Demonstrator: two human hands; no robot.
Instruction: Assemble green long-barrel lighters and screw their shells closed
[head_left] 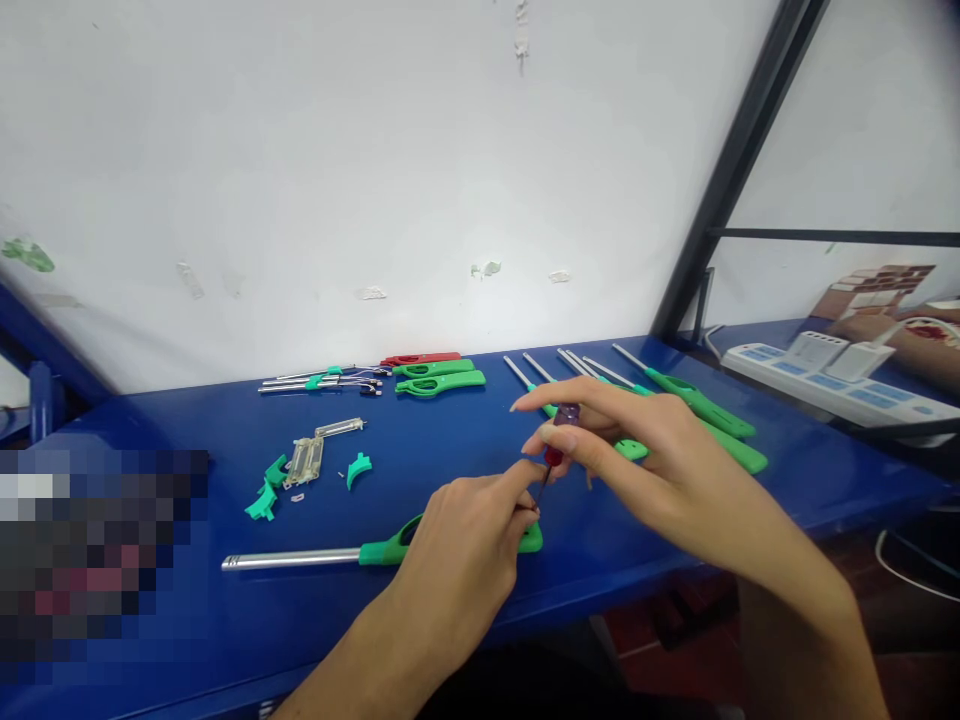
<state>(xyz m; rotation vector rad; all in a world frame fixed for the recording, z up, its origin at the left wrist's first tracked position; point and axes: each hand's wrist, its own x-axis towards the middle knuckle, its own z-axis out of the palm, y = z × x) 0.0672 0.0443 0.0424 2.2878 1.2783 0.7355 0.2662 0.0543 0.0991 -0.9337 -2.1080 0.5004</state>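
Observation:
My right hand [626, 435] grips a small screwdriver [553, 458] with a purple and red handle. Its thin shaft points down to the fingertips of my left hand [469, 535]. Those fingers are pinched together at the screwdriver's tip; what they hold there is hidden. Under my left hand lies a green gas lighter [382, 552] with a long silver tube pointing left. Most of its handle is covered by the hand, and only the rounded end shows to the right.
Loose teal triggers [358, 468] and clear fuel tanks [306, 460] lie left of centre. Behind them are metal tubes with wires [322, 382] and handle shells [441, 382]. More green lighters [697, 405] lie at right, near a power strip [840, 385]. Another person's arm [870, 328] shows beyond.

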